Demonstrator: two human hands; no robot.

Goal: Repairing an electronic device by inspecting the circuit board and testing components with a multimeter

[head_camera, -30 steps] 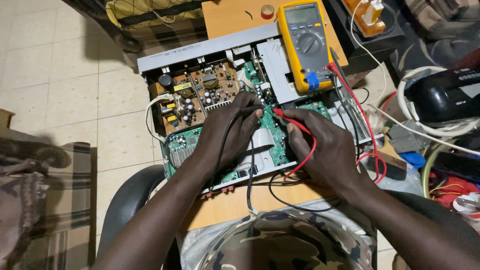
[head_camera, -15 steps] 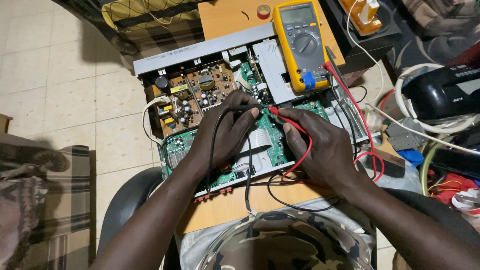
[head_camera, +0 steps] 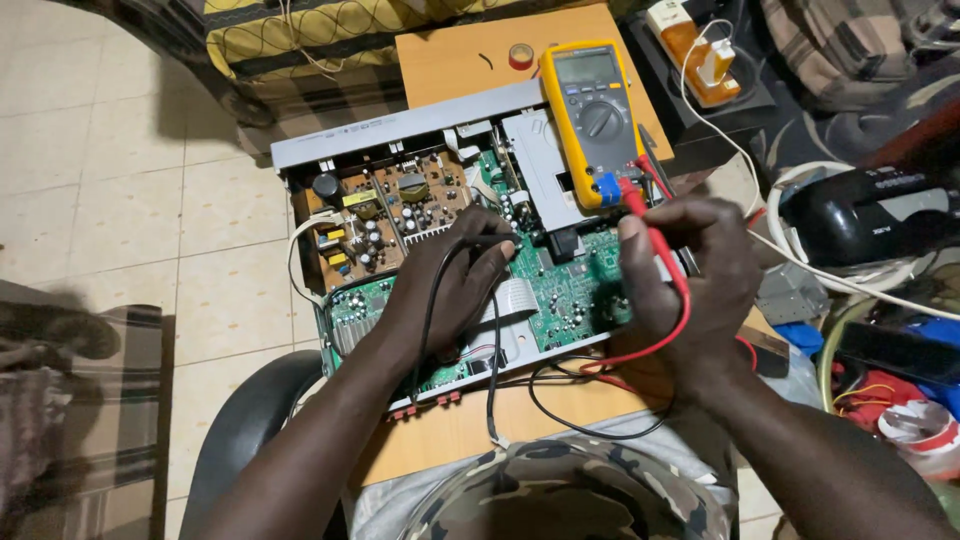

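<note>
While the opened electronic chassis (head_camera: 400, 130) lies across the wooden tabletop (head_camera: 450, 60), the left hand (head_camera: 455, 285) rests low on the green circuit board (head_camera: 570, 290), with its fingers (head_camera: 495, 258) closed narrow around the black probe (head_camera: 490, 240), whose tip I cannot see because the hand covers it. The right hand (head_camera: 695, 275) is lifted a little above the right edge of the same board, and its fingers are pinched around the red probe (head_camera: 650, 225); the long axis of this probe runs upward and slightly left, toward the yellow multimeter (head_camera: 595, 120). The board is between the two hands, so from the right-hand fingers it lies to the left and below, and from the left-hand fingers it is directly under them; the left hand is the nearer one to it. The red lead (head_camera: 675, 330) curves down around the right hand, and the black lead (head_camera: 495, 385) hangs over the front edge of the tabletop. The multimeter leans on the grey metal drive housing (head_camera: 535, 170), just beside the red probe, and this is the closest obstacle. Further left stands the brown power board (head_camera: 385, 210) with capacitors. A small roll of red tape (head_camera: 520, 57) lies behind, and a black device (head_camera: 870, 215) with white cables is well apart on the right.
</note>
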